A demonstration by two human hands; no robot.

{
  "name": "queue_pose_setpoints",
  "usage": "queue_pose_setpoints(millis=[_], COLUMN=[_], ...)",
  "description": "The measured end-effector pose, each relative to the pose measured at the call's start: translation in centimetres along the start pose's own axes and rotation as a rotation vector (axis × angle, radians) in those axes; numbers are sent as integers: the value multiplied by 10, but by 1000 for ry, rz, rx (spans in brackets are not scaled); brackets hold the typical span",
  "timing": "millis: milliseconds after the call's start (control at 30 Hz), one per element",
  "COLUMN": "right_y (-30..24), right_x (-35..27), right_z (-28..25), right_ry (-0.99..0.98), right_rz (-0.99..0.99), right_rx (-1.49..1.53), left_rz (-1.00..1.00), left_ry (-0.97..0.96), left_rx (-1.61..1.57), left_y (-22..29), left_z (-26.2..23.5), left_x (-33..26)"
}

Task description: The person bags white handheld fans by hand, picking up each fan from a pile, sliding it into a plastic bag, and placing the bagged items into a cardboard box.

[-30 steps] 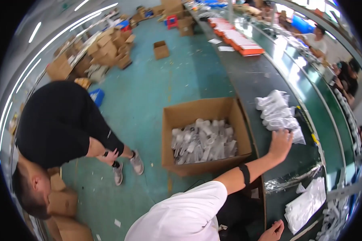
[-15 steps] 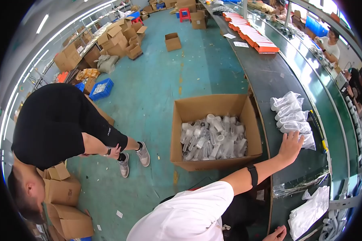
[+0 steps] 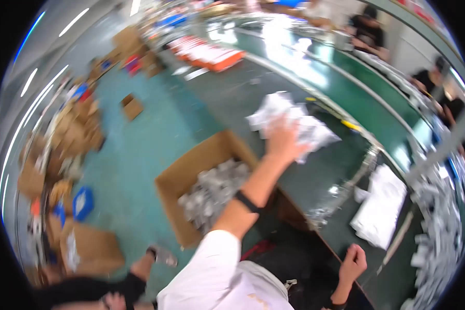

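Observation:
My left hand [image 3: 283, 142] reaches far out over the dark worktable [image 3: 243, 98] and lies on a bundle of clear plastic bags [image 3: 305, 124], fingers curled into it. A black band sits on that wrist. My right hand [image 3: 352, 263] is a closed fist with nothing seen in it, low at the near edge of the table. The whole picture is smeared by motion.
An open cardboard box [image 3: 170, 181] full of clear wrapped parts [image 3: 212, 191] stands on the teal floor beside the table. A green conveyor [image 3: 377, 98] runs behind it. White bags [image 3: 380, 206] and loose packets [image 3: 439, 237] lie right. A crouching person [image 3: 88, 294] is lower left; workers [image 3: 367, 31] sit beyond.
The view has swung and blurred. My left hand stays on the bundle of bags. The crouching person has slid to the lower edge of the picture.

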State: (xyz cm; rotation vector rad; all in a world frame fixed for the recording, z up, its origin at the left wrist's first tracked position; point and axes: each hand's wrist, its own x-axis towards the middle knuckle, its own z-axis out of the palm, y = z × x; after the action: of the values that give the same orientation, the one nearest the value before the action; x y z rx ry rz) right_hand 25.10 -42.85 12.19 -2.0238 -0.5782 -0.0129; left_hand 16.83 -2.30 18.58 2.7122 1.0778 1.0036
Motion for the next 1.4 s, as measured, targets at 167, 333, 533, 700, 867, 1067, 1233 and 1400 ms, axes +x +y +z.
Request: queue_pose_setpoints(millis=[167,333,533,700,867,1067,1233,1400], right_y=[-5,7,24,20,15,14,11,7], right_x=[13,14,13,-3,3,7,5,4], right_z=[0,-23,-6,-5,7,7,-1,-4], right_ry=[62,109,138,204,199,205,137,121], right_rz=[-90,-72,-189,-201,-308,-309,-244,-241], right_rx=[36,-110,-61,-29,7,2,5,2], left_rz=[-72,38,99,915,1001,1044,1094,1119], left_ry=[-239,-168,-587,-94,-167,-287,-386,-491], left_rx=[155,210,564,525,481,449,412,386], left_y=[-11,-32,52,13,5,-18,-24,-41], left_z=[8,67,-2,85,95,102,112,112], left_x=[33,64,44,62,90,111,128,142])
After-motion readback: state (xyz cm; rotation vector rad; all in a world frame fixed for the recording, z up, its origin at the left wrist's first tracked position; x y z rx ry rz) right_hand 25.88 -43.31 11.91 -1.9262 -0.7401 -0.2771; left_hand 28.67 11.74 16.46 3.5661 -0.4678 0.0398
